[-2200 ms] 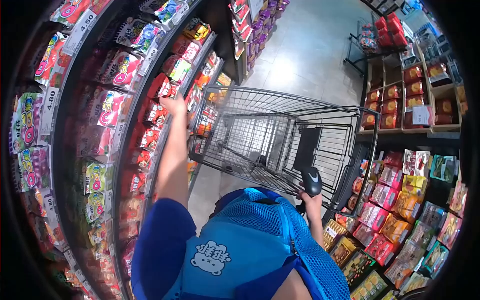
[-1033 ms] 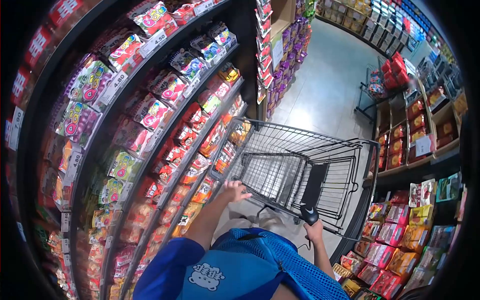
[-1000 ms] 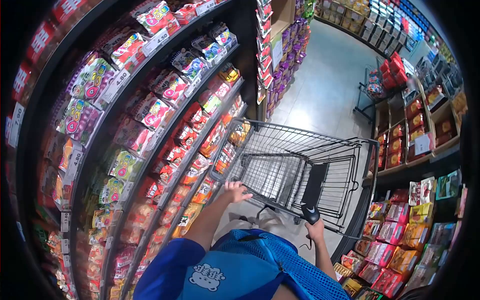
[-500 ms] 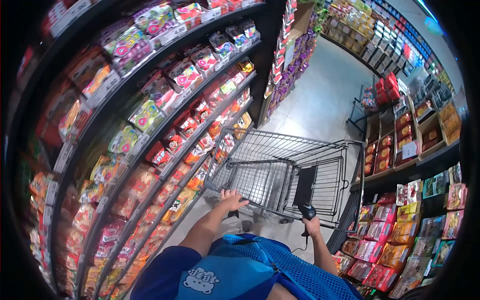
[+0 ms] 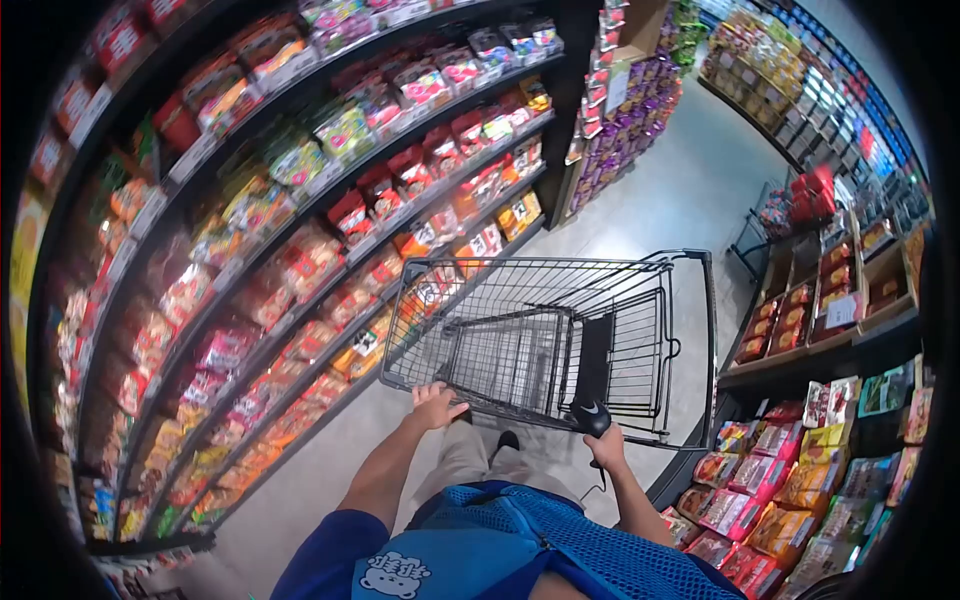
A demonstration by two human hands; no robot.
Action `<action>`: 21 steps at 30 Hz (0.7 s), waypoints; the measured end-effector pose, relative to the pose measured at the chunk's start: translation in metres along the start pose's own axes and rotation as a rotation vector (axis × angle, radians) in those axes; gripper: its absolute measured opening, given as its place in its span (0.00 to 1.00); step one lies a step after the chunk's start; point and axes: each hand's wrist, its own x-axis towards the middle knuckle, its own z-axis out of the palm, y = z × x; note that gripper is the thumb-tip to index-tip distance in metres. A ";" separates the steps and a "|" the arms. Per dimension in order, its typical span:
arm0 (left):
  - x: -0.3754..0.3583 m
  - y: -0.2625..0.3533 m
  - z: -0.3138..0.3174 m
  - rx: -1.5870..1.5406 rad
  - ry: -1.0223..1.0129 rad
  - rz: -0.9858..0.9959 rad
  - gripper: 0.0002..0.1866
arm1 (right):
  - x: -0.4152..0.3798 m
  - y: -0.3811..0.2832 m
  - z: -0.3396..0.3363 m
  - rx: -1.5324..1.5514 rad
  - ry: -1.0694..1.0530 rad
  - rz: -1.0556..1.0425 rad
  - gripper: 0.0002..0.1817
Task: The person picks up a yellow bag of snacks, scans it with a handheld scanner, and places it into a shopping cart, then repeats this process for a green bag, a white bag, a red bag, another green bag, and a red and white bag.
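Note:
A black wire shopping cart (image 5: 540, 330) stands sideways in front of me, with no goods visible in its basket. My left hand (image 5: 436, 406) rests on the cart's near side rim, close to its left corner; the fingers lie spread over the edge. My right hand (image 5: 604, 446) is wrapped round the handle of a black handheld device (image 5: 591, 417), held against the near side of the cart. A thin dark cable hangs below that hand. A black panel (image 5: 597, 350) is fixed inside the cart behind the device.
Shelves (image 5: 365, 243) of packaged snacks run along the left. At the right are wooden bins (image 5: 870, 312) and a slanted display of colourful packets (image 5: 780, 440). A rack with red packs (image 5: 812, 196) stands beyond the cart. The tiled aisle floor (image 5: 690, 165) leads away at the upper right.
The view has shifted, so the left shelves and right displays appear farther right. The cart and both hands appear slightly farther left, and more of my legs shows. Both hands keep their places.

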 end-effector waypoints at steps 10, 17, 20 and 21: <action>-0.147 0.015 0.074 -0.178 0.087 -0.144 0.32 | -0.064 0.022 -0.004 -0.045 -0.107 -0.057 0.13; -0.259 0.022 0.142 -0.343 0.250 -0.202 0.28 | -0.099 0.065 0.006 -0.048 -0.226 -0.207 0.15; -0.309 0.034 0.181 -0.365 0.331 -0.276 0.26 | -0.123 0.058 0.008 -0.101 -0.289 -0.170 0.14; -0.321 0.034 0.191 -0.361 0.346 -0.310 0.25 | -0.132 0.056 0.010 -0.072 -0.297 -0.199 0.13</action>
